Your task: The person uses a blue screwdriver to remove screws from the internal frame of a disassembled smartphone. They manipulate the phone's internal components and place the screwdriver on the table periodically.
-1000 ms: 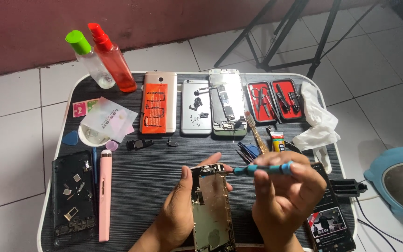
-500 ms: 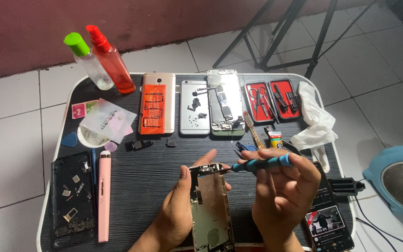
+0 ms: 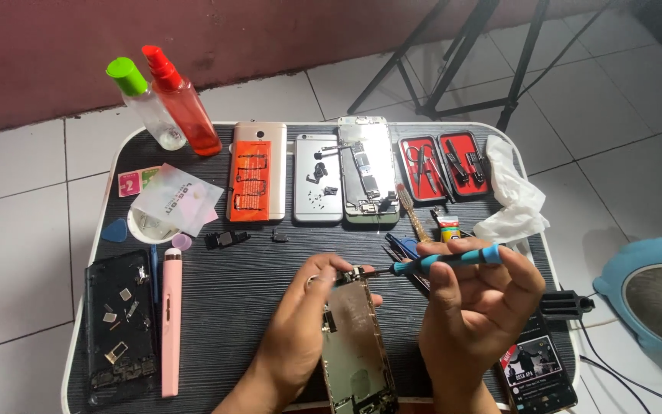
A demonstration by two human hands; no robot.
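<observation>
My left hand (image 3: pixel 296 330) grips an opened phone chassis (image 3: pixel 355 349), tilted up from the black ribbed tabletop (image 3: pixel 247 284). My right hand (image 3: pixel 480 307) holds a blue-handled screwdriver (image 3: pixel 442 261) level, its thin tip touching the top end of the chassis near my left thumb. The chassis's lower end runs out of view at the bottom edge.
Along the back lie an orange-backed phone (image 3: pixel 254 182), a silver phone back (image 3: pixel 318 178), an open phone with its board (image 3: pixel 367 170) and a red tool case (image 3: pixel 442 165). Two spray bottles (image 3: pixel 170 107) stand back left. A black tray of small parts (image 3: pixel 119 326), a pink case (image 3: pixel 171 322), a crumpled tissue (image 3: pixel 511 195) and a lit phone (image 3: pixel 538 368) lie around.
The screwdriver has stayed on the top end of the chassis, with only small shifts of both hands. Nothing on the table has moved.
</observation>
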